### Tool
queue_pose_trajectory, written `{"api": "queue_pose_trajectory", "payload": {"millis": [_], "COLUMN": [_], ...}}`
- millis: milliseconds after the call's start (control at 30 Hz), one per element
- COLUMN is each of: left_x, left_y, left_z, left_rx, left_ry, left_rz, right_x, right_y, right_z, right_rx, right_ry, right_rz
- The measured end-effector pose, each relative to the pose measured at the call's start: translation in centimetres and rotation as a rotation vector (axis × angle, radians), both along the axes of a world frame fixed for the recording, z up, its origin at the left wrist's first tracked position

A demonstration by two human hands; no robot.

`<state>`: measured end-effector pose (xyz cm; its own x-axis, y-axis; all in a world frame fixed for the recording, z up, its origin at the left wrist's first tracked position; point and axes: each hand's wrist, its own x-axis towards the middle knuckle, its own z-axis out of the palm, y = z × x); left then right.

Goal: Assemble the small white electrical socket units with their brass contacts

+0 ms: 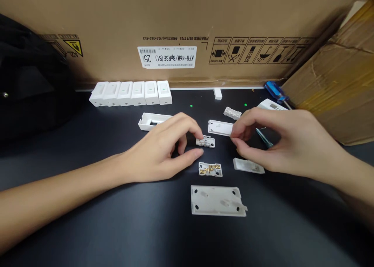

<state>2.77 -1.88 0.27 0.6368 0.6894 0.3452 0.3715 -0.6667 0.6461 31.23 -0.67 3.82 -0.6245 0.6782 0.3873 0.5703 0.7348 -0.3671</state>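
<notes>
My left hand (163, 146) pinches a small white switch insert (205, 142) between thumb and forefinger, just above the dark table. My right hand (280, 142) is curled with fingertips pressed together near a white flat cover piece (219, 127); what it pinches is too small to make out. Below lie a white insert with brass contacts (210, 169), a small white rocker piece (248, 165) and a white back plate (217, 200). An open white housing (150, 121) lies behind my left hand.
A row of several white switches (131, 92) lines the foot of a big cardboard box (187, 29). A blue-handled screwdriver (276, 91) lies by a second box (336, 83) on the right. A black bag (29, 83) fills the left. Small white parts (232, 112) are scattered.
</notes>
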Motion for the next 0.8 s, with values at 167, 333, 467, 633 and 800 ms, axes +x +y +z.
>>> {"api": "queue_pose_trajectory", "payload": {"millis": [167, 333, 467, 633, 800], "left_x": [0.6, 1.0, 1.0, 0.8, 0.7], "left_y": [0.2, 0.3, 0.4, 0.6, 0.5], "left_z": [-0.1, 0.0, -0.3, -0.7, -0.8], "left_rx": [0.006, -0.016, 0.024, 0.031, 0.036], "left_ry": [0.064, 0.074, 0.071, 0.071, 0.053], "left_rz": [0.055, 0.075, 0.088, 0.088, 0.076], "right_x": [-2.1, -3.5, -3.6, -3.6, -3.5], "right_y": [-0.2, 0.1, 0.3, 0.4, 0.4], "right_z": [-0.2, -0.4, -0.7, -0.9, -0.9], "right_rx": [-0.158, -0.277, -0.291, -0.329, -0.328], "right_ry": [0.270, 0.271, 0.258, 0.290, 0.270], "right_rz": [-0.010, 0.026, 0.031, 0.037, 0.038]}}
